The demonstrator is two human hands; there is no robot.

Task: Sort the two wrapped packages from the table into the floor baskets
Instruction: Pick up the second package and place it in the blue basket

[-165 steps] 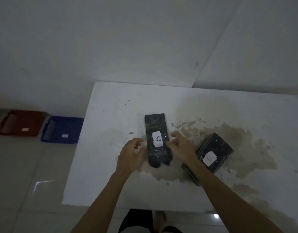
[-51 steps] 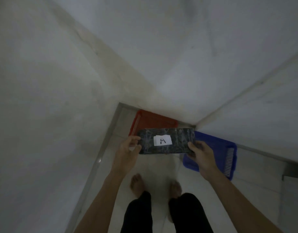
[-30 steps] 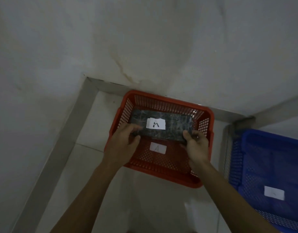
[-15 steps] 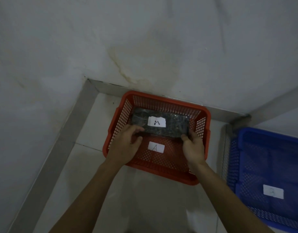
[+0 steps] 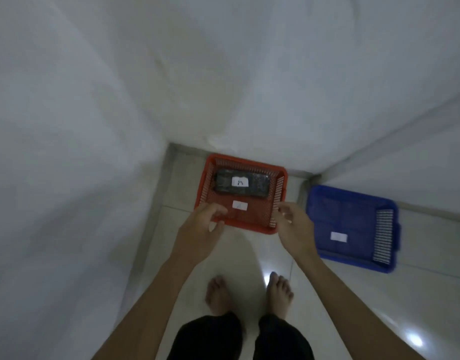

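The package (image 5: 241,185), dark-wrapped with a white label on top, lay flat in the far half of the red basket (image 5: 203,183), its long side running parallel to the far wall of the basket. A second white label (image 5: 239,205) lay on the basket floor just in front of the package. The red basket stood on the tiled floor (image 5: 249,255) in the corner of two white walls. The blue basket (image 5: 353,224) stood beside it to the right, apart from it, with a white label on its own floor and no package visible inside. The left hand (image 5: 201,229) hung over the near left rim of the red basket, fingers loosely curled and holding nothing. The right hand (image 5: 293,227) hung over the near right corner of the same basket, fingers partly spread and likewise empty. Neither hand touched the package. Two bare feet (image 5: 219,294) stood on the floor below the hands, near the red basket. The table was out of view.
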